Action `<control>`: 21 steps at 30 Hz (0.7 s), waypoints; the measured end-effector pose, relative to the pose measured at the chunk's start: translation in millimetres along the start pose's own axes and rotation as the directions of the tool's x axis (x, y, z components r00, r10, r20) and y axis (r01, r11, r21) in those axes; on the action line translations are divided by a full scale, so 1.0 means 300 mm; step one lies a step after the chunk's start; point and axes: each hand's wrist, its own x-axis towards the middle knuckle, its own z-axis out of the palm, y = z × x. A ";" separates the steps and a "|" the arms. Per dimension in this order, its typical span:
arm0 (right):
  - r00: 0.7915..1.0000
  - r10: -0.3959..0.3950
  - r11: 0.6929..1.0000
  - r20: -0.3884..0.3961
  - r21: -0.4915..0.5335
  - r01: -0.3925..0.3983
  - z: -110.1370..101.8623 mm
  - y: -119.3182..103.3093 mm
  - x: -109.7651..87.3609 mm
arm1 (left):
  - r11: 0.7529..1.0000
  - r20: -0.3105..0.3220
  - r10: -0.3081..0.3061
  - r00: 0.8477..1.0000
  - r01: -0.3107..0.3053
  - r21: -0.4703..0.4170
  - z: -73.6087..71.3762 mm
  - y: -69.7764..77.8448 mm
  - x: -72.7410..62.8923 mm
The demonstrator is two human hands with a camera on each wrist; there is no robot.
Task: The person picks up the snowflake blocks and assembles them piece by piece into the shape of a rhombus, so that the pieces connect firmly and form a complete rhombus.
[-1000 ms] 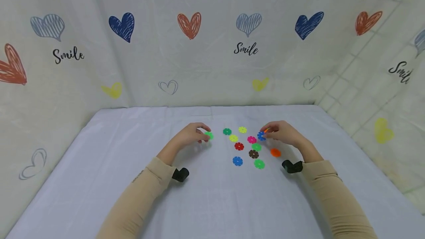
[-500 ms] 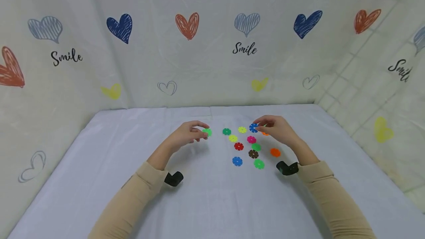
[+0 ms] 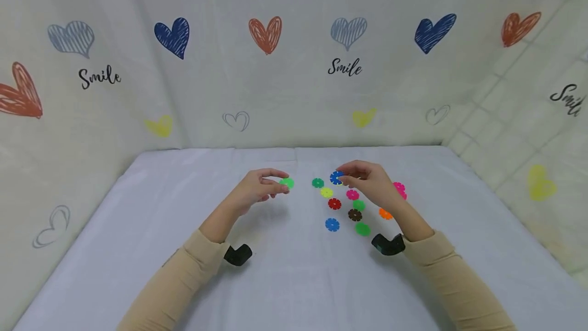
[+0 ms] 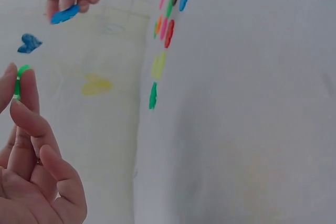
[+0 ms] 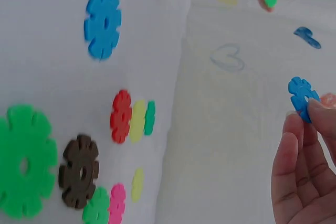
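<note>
My left hand [image 3: 257,188] is raised above the table and pinches a bright green snowflake disc [image 3: 287,183] between thumb and fingertips. In the left wrist view that green disc [image 4: 24,69] is nearly edge-on, and the lower fingers are bent. Across from it, my right hand [image 3: 369,180] pinches a blue snowflake disc [image 3: 335,178] by its edge. The right wrist view shows the notched rim and centre hole of the blue disc [image 5: 300,92]. The two held discs are apart, at a similar height. A yellow disc behind the blue one is mostly hidden.
Several notched discs lie on the white-covered table [image 3: 294,285]: dark green [image 3: 318,183], yellow [image 3: 326,192], red [image 3: 334,204], brown [image 3: 355,215], blue [image 3: 332,225], green [image 3: 363,229], orange [image 3: 385,214] and pink [image 3: 400,188]. A heart-printed cloth [image 3: 294,86] hangs behind.
My right hand has lifted and moved left with the blue disc, uncovering pink discs at the right. My left hand has risen slightly and drawn back a little left with the green disc.
</note>
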 end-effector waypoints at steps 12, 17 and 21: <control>0.998 -0.032 0.993 0.059 0.113 0.025 0.092 -0.078 -0.009 | 1.000 -0.003 -0.013 1.000 0.013 -0.001 0.027 -0.004 -0.039; 0.998 -0.008 0.988 0.064 0.153 -0.002 0.123 -0.071 -0.016 | 1.000 0.024 -0.008 1.000 0.007 0.029 0.030 -0.009 -0.047; 0.997 0.001 0.980 0.083 0.201 -0.018 0.144 -0.066 -0.026 | 0.998 0.072 0.019 0.997 -0.023 0.058 0.038 -0.011 -0.057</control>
